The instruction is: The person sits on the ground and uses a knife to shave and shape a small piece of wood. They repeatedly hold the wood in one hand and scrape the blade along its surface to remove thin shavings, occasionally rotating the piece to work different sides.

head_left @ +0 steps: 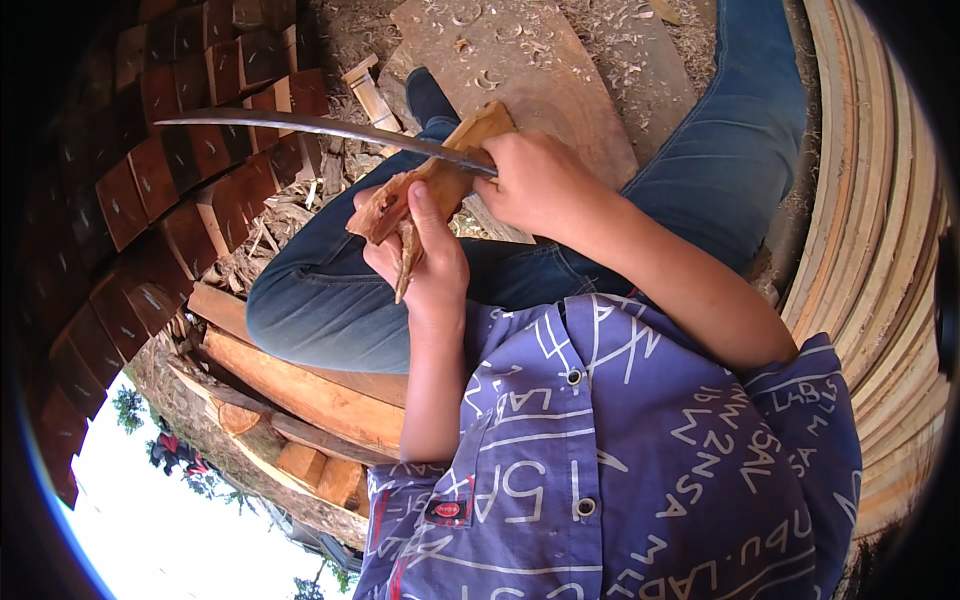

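Note:
My left hand (428, 245) is closed around a rough piece of wood (480, 125), its thumb pressed along the near face. The wood is pale yellow-brown, with a ragged, splintered end by the thumb and a thin strip hanging below. In my right hand (530, 180) is the handle of a long, slightly curved machete (320, 124). Its dark blade lies across the wood and reaches far out to the left, narrowing to a point. Most of the handle is hidden in my fist.
Stacked wooden blocks (150, 190) rise at the left, beyond the blade's tip. Thin boards (870, 250) stand packed at the right. Sawn timber (300, 385) lies beside my bent leg. A flat board (560, 90) with curled shavings is on the littered ground ahead.

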The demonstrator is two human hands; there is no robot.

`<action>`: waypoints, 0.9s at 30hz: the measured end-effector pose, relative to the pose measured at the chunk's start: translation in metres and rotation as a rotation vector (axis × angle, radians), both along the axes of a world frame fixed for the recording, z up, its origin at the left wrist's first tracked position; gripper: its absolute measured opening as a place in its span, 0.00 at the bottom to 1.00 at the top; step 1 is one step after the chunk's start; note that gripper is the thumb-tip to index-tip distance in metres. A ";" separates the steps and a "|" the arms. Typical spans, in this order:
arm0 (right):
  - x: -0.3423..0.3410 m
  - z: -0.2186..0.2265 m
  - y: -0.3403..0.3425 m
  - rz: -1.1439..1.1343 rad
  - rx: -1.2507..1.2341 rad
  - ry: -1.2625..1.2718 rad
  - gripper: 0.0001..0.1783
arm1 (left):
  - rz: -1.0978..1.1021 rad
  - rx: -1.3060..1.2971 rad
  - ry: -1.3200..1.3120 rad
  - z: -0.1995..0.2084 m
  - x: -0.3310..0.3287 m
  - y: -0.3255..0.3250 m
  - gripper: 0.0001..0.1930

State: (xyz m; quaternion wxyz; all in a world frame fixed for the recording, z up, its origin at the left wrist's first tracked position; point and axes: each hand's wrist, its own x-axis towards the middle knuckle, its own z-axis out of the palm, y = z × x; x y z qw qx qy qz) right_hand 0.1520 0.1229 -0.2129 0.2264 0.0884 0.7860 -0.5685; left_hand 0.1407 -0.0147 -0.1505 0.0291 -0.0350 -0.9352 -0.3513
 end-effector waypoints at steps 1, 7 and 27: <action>0.003 -0.006 0.000 -0.011 0.017 0.000 0.13 | 0.030 0.030 -0.027 -0.001 0.000 -0.001 0.08; 0.022 -0.065 0.020 0.025 0.092 -0.186 0.12 | 0.202 0.254 -0.153 0.000 0.002 0.009 0.10; 0.016 0.000 0.011 0.013 0.049 -0.080 0.12 | -0.016 0.021 -0.054 -0.006 0.003 0.006 0.09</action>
